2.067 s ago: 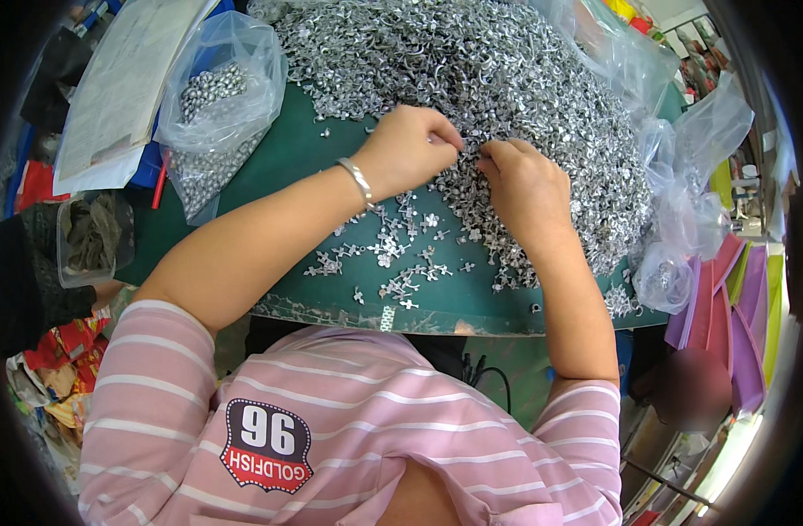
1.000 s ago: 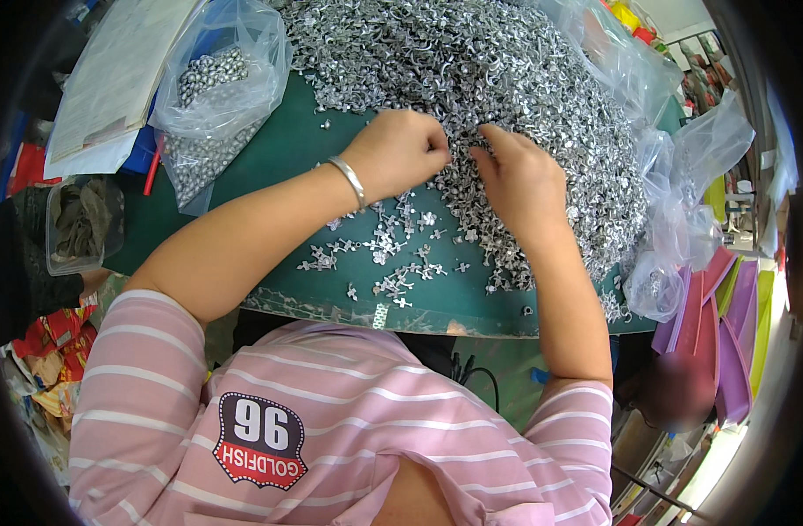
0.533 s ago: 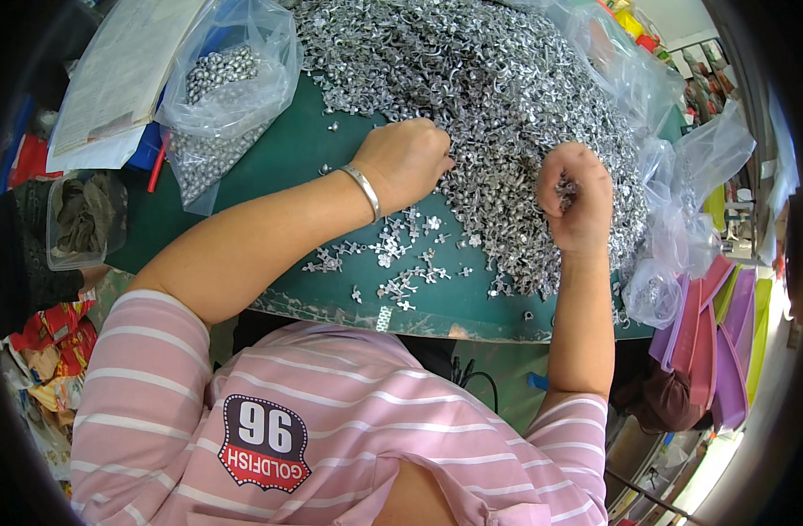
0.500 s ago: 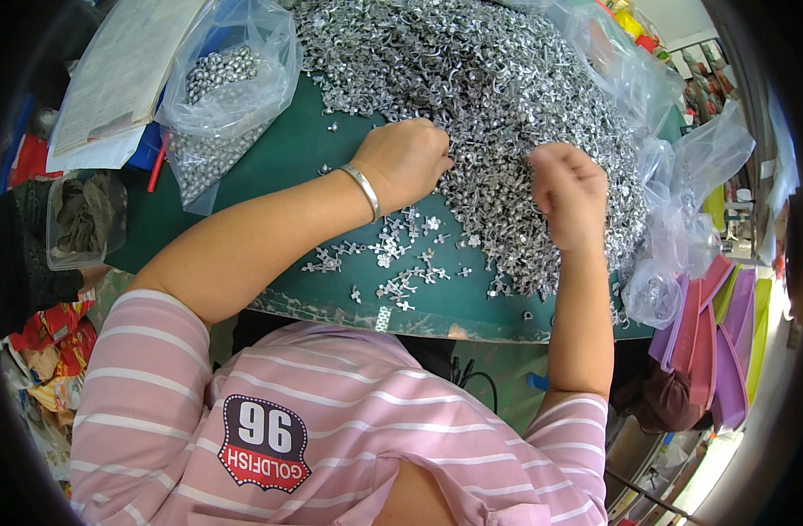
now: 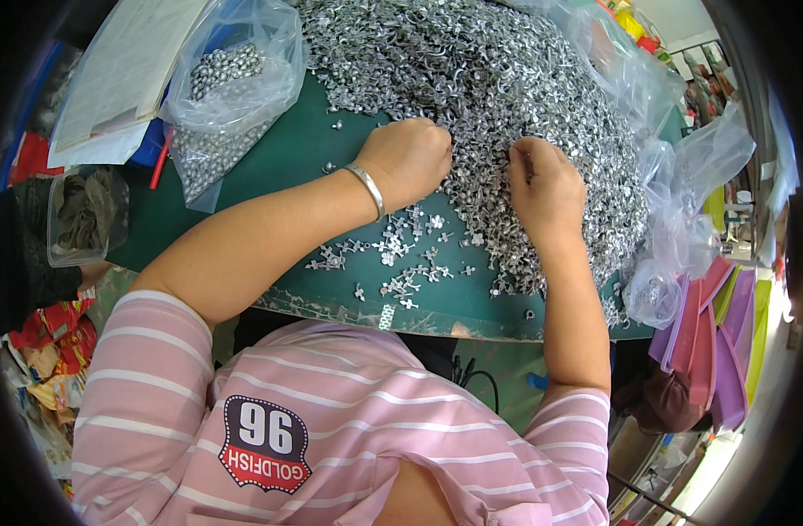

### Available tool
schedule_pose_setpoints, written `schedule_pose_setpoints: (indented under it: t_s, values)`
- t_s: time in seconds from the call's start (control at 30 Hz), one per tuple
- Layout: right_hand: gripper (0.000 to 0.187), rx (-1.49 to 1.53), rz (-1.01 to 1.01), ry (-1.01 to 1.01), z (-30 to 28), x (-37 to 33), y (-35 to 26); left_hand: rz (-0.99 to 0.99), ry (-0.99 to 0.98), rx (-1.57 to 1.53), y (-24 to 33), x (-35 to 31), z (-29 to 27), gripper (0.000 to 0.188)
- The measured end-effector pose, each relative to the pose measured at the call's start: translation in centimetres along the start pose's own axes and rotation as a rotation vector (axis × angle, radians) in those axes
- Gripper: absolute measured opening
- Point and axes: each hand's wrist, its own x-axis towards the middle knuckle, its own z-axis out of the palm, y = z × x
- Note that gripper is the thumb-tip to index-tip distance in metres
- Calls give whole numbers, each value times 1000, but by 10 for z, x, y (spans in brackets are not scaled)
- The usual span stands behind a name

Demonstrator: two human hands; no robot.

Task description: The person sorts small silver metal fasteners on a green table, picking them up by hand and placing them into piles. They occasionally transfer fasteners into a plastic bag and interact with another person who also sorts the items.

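Note:
A large heap of small silvery metal pieces (image 5: pixel 471 70) spreads over the green tabletop (image 5: pixel 270 171). At the heap's left edge my left hand (image 5: pixel 407 160), with a metal bangle on its wrist, is closed with its knuckles up; whatever its fingers hold is hidden. Over the heap, to the right, my right hand (image 5: pixel 548 188) has its fingers curled and thumb drawn in; I cannot make out what is between them. Just below my left wrist lies a loose scatter of small cross-shaped metal pieces (image 5: pixel 401 250), apart from the heap.
A clear plastic bag of round metal beads (image 5: pixel 230 114) stands at the far left beside papers (image 5: pixel 112 79) and a red pen (image 5: pixel 160 159). A clear tub with dark cloth (image 5: pixel 86 215) sits at the left edge. Crumpled clear plastic (image 5: pixel 673 210) borders the heap's right; coloured bins (image 5: pixel 712 337) stand beyond.
My right hand has moved left over the heap, closer to my left hand. My left hand stays nearly in place, still closed.

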Motion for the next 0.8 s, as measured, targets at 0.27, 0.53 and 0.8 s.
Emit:
schedule_pose_setpoints:
  t_s: [0.27, 0.53, 0.8]
  values:
    - [7, 1691, 701, -240, -20, 1, 15, 7, -53, 7, 1, -1, -2, 16]
    - [11, 2014, 694, -225, -19, 0, 26, -19, -56, 7, 3, -3, -4, 17]
    - [9, 2282, 657, -202, -26, -3, 28, -43, -73, 47, 10, -2, -8, 17]
